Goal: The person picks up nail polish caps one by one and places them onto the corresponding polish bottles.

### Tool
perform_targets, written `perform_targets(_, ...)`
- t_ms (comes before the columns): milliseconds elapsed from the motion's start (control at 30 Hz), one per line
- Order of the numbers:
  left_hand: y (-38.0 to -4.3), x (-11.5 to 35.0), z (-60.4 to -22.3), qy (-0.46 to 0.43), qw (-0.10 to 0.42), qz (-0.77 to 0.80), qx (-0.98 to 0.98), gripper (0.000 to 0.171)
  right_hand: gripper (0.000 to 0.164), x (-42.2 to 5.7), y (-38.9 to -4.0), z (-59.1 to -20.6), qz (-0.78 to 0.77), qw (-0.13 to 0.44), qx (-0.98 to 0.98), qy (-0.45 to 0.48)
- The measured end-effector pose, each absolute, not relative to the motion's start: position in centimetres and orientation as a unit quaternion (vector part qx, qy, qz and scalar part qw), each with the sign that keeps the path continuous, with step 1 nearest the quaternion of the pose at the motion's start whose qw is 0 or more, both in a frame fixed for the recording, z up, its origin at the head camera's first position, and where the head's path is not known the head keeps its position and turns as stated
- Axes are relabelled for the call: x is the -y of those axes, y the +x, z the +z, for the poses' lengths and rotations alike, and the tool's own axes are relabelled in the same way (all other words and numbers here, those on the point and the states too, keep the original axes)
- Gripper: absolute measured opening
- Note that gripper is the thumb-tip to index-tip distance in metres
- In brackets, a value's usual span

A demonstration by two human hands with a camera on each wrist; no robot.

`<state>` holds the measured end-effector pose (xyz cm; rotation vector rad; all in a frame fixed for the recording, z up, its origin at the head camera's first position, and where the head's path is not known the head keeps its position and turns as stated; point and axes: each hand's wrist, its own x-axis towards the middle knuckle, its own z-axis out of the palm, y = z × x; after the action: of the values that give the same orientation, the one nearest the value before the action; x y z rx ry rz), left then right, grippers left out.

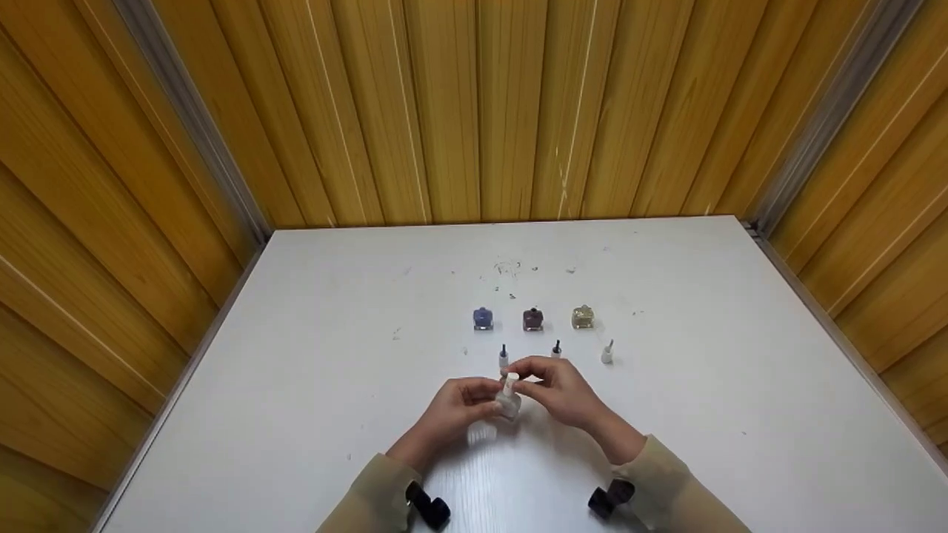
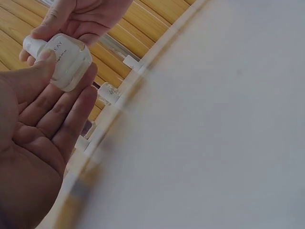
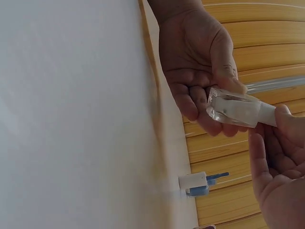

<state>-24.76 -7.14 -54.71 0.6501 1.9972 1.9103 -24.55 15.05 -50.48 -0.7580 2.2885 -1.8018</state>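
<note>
Over the near middle of the table, my left hand [image 1: 461, 409] grips a bottle of white nail polish [image 1: 508, 407] by its clear glass body, thumb on one side and fingers behind. My right hand [image 1: 564, 391] pinches the bottle's white cap [image 3: 268, 114] between thumb and fingers. The cap sits on the neck, and the bottle is tilted. In the left wrist view, printed lettering shows on the bottle's face. Just beyond the hands a white brush cap [image 1: 503, 361] stands upside down, brush upward. A second brush cap [image 1: 556, 350] is partly hidden behind my right hand.
A third brush cap [image 1: 607, 354] stands upturned to the right. Behind the caps, three capless nail polish bottles form a row: blue [image 1: 483, 319], dark purple [image 1: 532, 320] and glittery gold [image 1: 583, 317]. Wood-patterned walls [image 1: 474, 111] border the white table [image 1: 311, 355].
</note>
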Motion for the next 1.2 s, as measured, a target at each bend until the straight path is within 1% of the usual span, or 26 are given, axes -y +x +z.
perform_targets(67,-24.78,7.13,-54.75,0.226,0.151,0.667,-0.694,0.031,0.031,-15.04,-24.62,-50.53,-0.603,0.077,-0.753,-0.254)
perform_targets(133,-24.78,7.13,-54.76,0.228,0.150,0.669,-0.691,0.031,0.034,-14.93,-24.59,-50.48,-0.604,0.078,-0.756,-0.240)
perform_targets(200,-24.77,7.16,-54.75,0.230,0.149,0.669,-0.691,0.032,0.032,-14.82,-24.57,-50.41,-0.604,0.070,-0.762,-0.221)
perform_targets(267,-24.80,7.17,-54.76,0.230,0.148,0.668,-0.692,0.032,0.026,-14.75,-24.55,-50.35,-0.600,0.059,-0.772,-0.203)
perform_targets(367,-24.86,7.19,-54.79,0.221,0.148,0.662,-0.700,0.031,0.020,-14.78,-24.56,-50.28,-0.597,0.053,-0.775,-0.202)
perform_targets(633,-24.91,7.19,-54.84,0.207,0.152,0.655,-0.711,0.031,0.025,-14.92,-24.61,-50.21,-0.599,0.060,-0.768,-0.220)
perform_targets(967,-24.89,7.15,-54.95,0.209,0.145,0.657,-0.709,0.031,0.022,-14.62,-24.39,-50.16,-0.598,0.045,-0.778,-0.188)
perform_targets(1200,-24.95,7.07,-54.92,0.195,0.143,0.668,-0.704,0.030,0.020,-14.43,-24.29,-50.33,-0.597,0.033,-0.782,-0.175)
